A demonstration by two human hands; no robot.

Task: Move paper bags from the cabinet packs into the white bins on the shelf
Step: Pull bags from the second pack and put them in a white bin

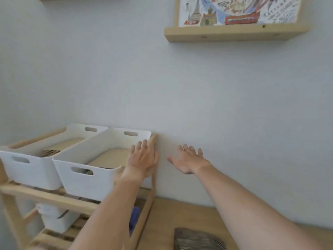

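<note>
Two white bins stand side by side on the top level of a wooden shelf (45, 194). The right bin (93, 184) holds flat brown paper bags (110, 158); the left bin (32, 175) holds more brown bags (61, 146). My left hand (143, 156) is spread open, palm down, over the right bin's right rim and the shelf post. My right hand (188, 160) is open too, fingers apart, held in front of the bare wall to the right of the shelf. Neither hand holds anything.
A wooden counter (180, 217) runs along the wall at lower right, with a dark striped stack (196, 239) lying on it. Another white bin (54, 219) and a blue item (134, 219) sit on a lower shelf level. A picture ledge (234, 33) hangs on the wall above.
</note>
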